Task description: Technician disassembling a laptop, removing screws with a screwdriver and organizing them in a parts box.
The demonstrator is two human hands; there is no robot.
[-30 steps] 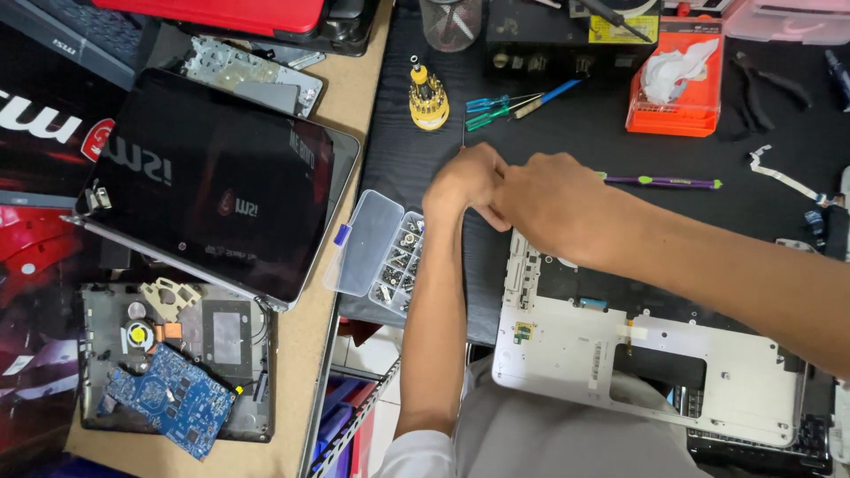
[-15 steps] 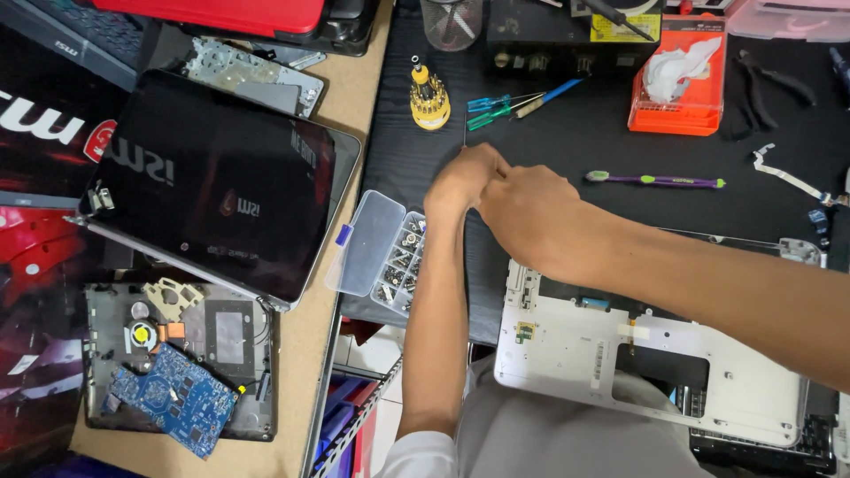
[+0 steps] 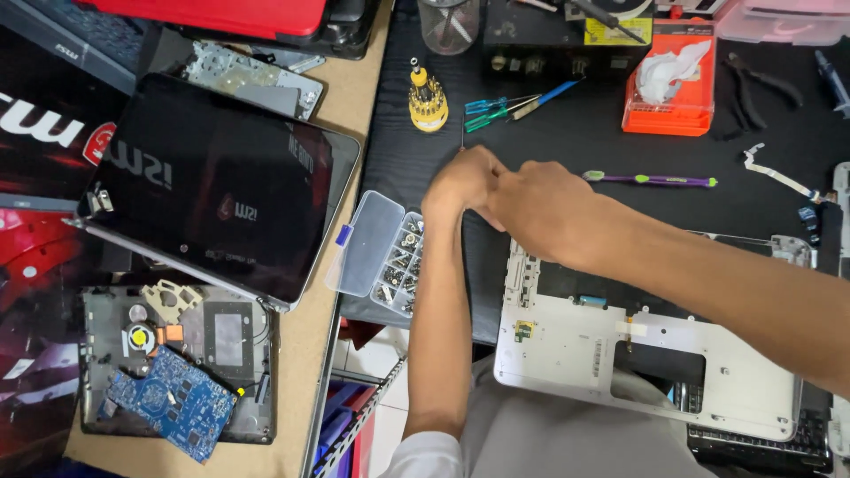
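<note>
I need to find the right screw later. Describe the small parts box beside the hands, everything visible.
The parts box is a small clear plastic organizer lying flat at the left edge of the black mat, slightly tilted. Its lid, with a blue latch, is swung open to the left. The tray is divided into small compartments holding what look like screws and metal bits. The left hand hovers just above and to its right; the forearm passes beside it, contact unclear.

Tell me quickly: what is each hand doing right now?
Left hand: fingers curled, pressed against the right; contents cannot be told.
Right hand: closed against the left; grip hidden.
</note>
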